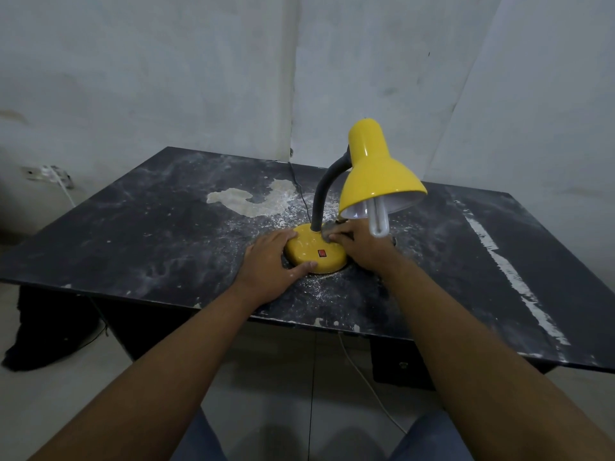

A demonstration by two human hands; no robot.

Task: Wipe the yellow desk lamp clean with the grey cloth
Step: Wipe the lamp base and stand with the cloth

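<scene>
The yellow desk lamp (376, 171) stands on a dark, dusty table (149, 234), its shade tilted toward me with a white bulb (379, 221) sticking out. A grey flexible neck joins the shade to the round yellow base (312, 252), which has a red switch. My left hand (269, 261) grips the base's left rim, thumb along its front edge. My right hand (359, 244) presses the grey cloth (327, 232) onto the base's right side beside the neck. Most of the cloth is hidden under my fingers.
White dust and a pale worn patch (253, 201) cover the tabletop around the lamp. The lamp's thin cord (298, 184) runs back to the wall. A wall socket with a white cable (50, 174) sits at the left. Dark fabric (50, 327) lies on the floor under the table's left side.
</scene>
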